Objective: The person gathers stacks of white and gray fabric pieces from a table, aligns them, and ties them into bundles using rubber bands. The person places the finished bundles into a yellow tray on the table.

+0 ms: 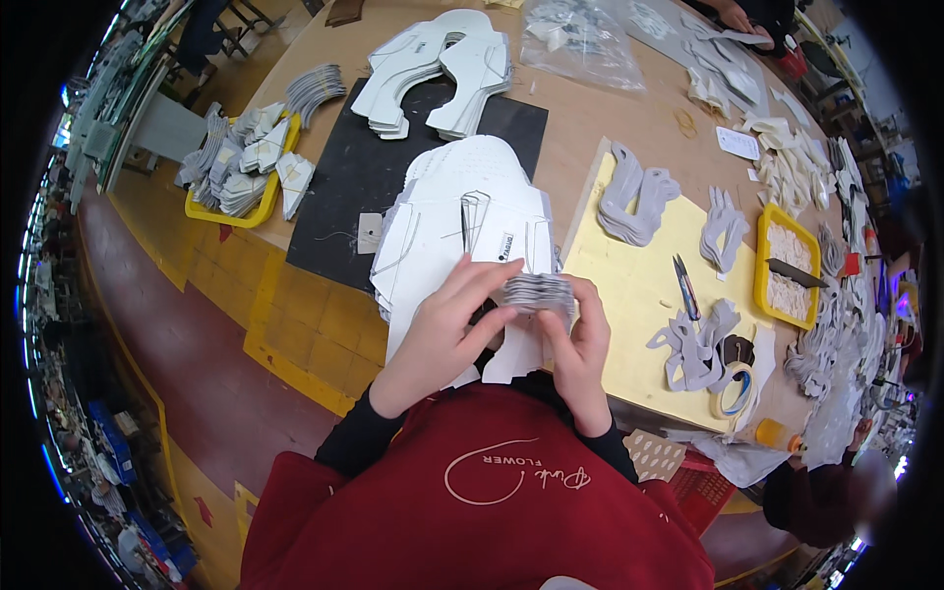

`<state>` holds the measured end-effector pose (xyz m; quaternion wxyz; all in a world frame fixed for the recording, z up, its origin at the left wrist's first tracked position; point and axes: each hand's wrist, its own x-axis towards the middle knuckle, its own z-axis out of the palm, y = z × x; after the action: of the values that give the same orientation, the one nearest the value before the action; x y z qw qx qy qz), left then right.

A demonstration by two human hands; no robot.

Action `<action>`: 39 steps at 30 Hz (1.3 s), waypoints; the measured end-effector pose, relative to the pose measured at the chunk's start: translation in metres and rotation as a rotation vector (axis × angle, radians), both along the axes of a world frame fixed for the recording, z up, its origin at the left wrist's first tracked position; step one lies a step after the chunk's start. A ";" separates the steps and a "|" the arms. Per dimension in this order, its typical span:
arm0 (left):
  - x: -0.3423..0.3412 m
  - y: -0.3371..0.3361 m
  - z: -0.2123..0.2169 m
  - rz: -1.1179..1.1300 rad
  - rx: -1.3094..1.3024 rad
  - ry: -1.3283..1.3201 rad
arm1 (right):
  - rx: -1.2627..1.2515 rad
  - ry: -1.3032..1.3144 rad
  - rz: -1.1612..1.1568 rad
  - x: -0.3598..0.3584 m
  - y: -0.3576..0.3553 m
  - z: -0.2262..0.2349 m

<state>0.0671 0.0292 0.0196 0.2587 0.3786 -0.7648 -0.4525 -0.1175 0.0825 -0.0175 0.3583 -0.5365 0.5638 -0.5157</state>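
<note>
In front of my chest, a small stack of grey cut pieces point(537, 293) is held with its layered edges showing. My left hand point(447, 320) pinches its left end between fingers and thumb. My right hand point(580, 346) grips the right end, fingers curled behind and thumb on the near side. Under both hands lies a pile of white shoe-upper-shaped pieces point(480, 169) with stitched lines and a loop of thread or elastic on top. Part of that pile's near end is hidden by my hands.
A black mat point(329, 221) bears another pile of white pieces point(462, 49). On the left stands a yellow tray point(265, 205) of bundled pieces. To the right are grey strap bundles point(637, 202), scissors or snips point(685, 285), a tape roll point(731, 389) and another yellow tray point(763, 280).
</note>
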 end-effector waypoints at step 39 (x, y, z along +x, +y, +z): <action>-0.074 0.029 -0.035 0.061 1.224 0.724 | 0.073 -0.277 -0.038 -0.048 0.028 0.009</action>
<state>-0.0074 0.0583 -0.0158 0.2503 0.3030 -0.2286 -0.8907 -0.1655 0.1108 -0.0081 0.4423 -0.4360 0.5373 -0.5706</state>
